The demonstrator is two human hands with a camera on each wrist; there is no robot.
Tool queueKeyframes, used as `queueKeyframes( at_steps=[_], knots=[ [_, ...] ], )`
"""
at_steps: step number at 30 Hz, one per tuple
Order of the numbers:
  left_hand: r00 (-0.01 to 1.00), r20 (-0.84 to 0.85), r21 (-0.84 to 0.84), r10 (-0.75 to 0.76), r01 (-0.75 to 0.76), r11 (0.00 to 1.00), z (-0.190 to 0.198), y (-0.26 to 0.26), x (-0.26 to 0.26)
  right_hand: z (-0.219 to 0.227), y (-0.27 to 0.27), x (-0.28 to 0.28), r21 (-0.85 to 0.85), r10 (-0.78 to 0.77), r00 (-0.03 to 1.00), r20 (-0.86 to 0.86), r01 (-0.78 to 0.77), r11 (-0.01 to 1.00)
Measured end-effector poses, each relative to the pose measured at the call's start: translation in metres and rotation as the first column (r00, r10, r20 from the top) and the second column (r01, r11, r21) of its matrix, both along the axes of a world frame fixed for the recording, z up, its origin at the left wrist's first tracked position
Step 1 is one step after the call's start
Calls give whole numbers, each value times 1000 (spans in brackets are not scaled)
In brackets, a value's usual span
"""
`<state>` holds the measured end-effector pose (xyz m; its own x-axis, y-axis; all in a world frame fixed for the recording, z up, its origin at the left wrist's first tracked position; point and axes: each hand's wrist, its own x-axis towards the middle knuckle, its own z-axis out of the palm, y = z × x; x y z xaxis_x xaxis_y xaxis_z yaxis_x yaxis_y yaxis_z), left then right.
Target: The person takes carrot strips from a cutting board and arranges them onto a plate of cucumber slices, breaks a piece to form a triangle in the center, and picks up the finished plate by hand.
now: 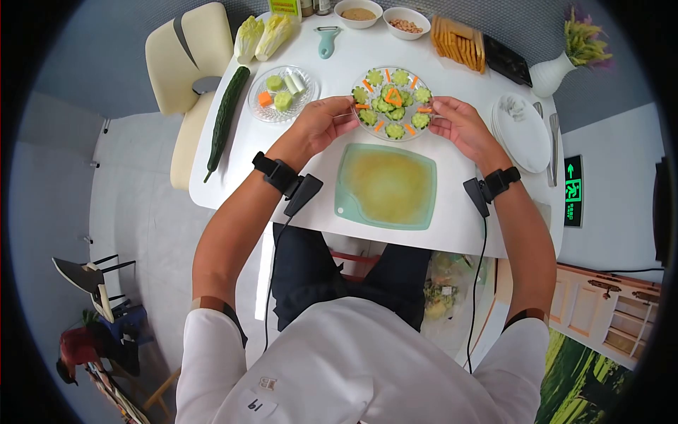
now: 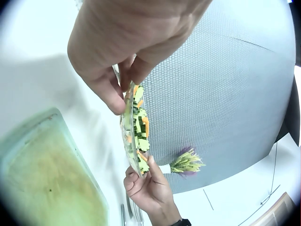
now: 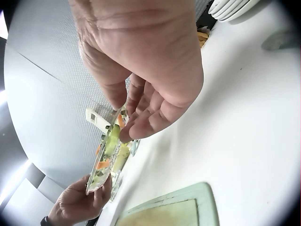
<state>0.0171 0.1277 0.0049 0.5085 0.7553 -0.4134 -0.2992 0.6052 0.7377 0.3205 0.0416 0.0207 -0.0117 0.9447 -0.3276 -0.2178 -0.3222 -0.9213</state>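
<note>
A clear glass plate (image 1: pixel 382 134) is held up between both hands, over the table beyond the cutting board (image 1: pixel 387 185). Scalloped cucumber slices (image 1: pixel 395 131) and orange carrot sticks (image 1: pixel 379 126) ring it, with a cucumber cluster and a carrot triangle (image 1: pixel 393 97) in the middle. My left hand (image 1: pixel 326 121) pinches the plate's left rim between thumb and fingers. On the opposite rim, my right hand (image 1: pixel 459 124) pinches likewise. Seen edge-on in the left wrist view, the plate (image 2: pixel 133 136) stands above the white surface.
Left of it sits a second glass plate (image 1: pixel 258 113) with cucumber and carrot pieces; a whole cucumber (image 1: pixel 227 121) lies beyond. Along the back are a peeler (image 1: pixel 326 44), bowls (image 1: pixel 357 14) and bread slices (image 1: pixel 458 46). White plates (image 1: pixel 522 141) and a vase (image 1: pixel 551 75) stand right.
</note>
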Motion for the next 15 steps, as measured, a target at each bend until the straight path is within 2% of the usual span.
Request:
queueKeyframes(
  at_steps=[10, 15],
  knots=[
    [996, -82, -20, -35, 34, 999, -10, 10, 16, -12, 9, 16, -59, 10, 995, 101, -4, 998],
    [990, -120, -29, -78, 75, 997, -1, 8, 19, -16, 13, 18, -103, 2, 985, 174, 16, 995]
  ],
)
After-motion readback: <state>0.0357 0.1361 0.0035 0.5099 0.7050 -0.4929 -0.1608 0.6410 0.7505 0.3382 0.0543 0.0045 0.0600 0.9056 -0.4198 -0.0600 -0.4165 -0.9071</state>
